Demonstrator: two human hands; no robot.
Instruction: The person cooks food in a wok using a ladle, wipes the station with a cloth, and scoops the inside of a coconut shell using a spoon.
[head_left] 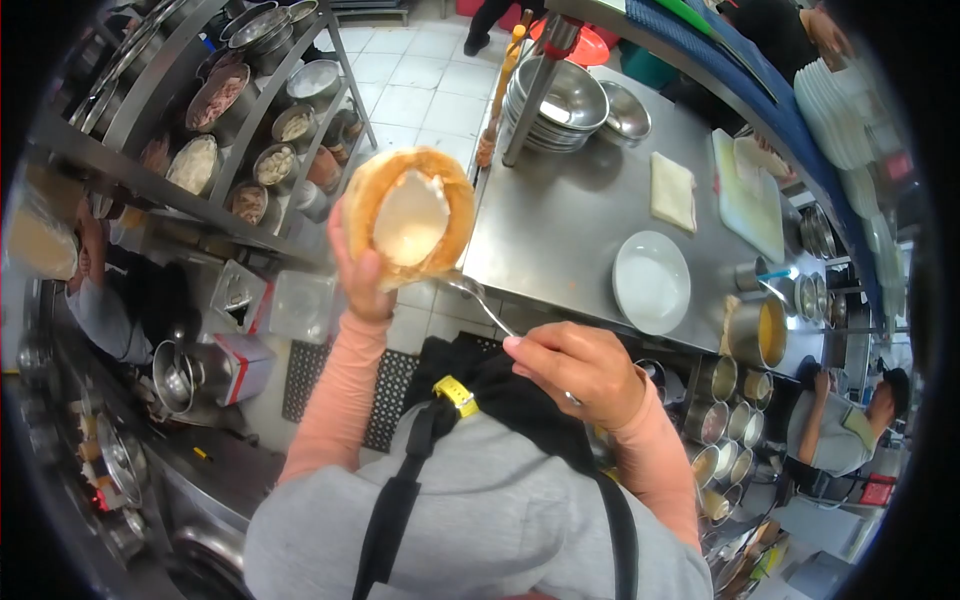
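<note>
My left hand (362,278) is closed round the lower left side of a hollowed-out bread bowl (461,205), raised off the counter and tilted so its opening faces me. The golden crust rings a pale inside; whether that is crumb or a creamy filling I cannot tell. Between the fingers of my right hand (583,372) is a metal spoon (492,310). Its head is close to the bread's lower right edge, and I cannot make out whether they touch. Nearest on the steel counter (540,240) is a white oval plate (651,283).
Stacked metal bowls (560,95), a folded cloth (673,192) and a cutting board (748,195) are on the counter. A steel rack (230,215) of ingredient bowls stands left. Other people work at far left (110,310) and far right (840,425). A black perforated mat (320,385) covers floor.
</note>
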